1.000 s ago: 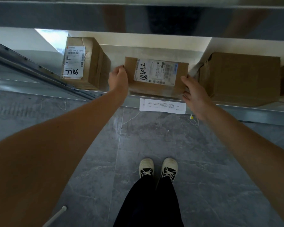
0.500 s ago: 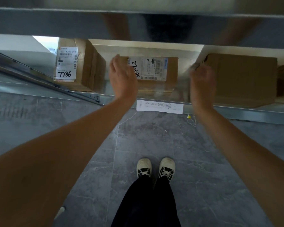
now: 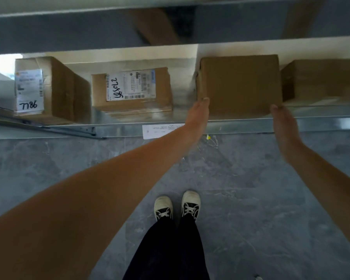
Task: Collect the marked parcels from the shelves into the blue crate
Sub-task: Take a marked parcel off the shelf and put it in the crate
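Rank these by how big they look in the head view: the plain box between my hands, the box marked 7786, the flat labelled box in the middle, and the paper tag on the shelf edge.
1. plain box
2. box marked 7786
3. flat labelled box, close to the 7786 box, so unsure
4. paper tag, partly hidden by the arm

A white paper tag (image 3: 163, 130) is fixed to the metal edge above grey floor tiles (image 3: 251, 199) and two pale sneakers (image 3: 177, 206).
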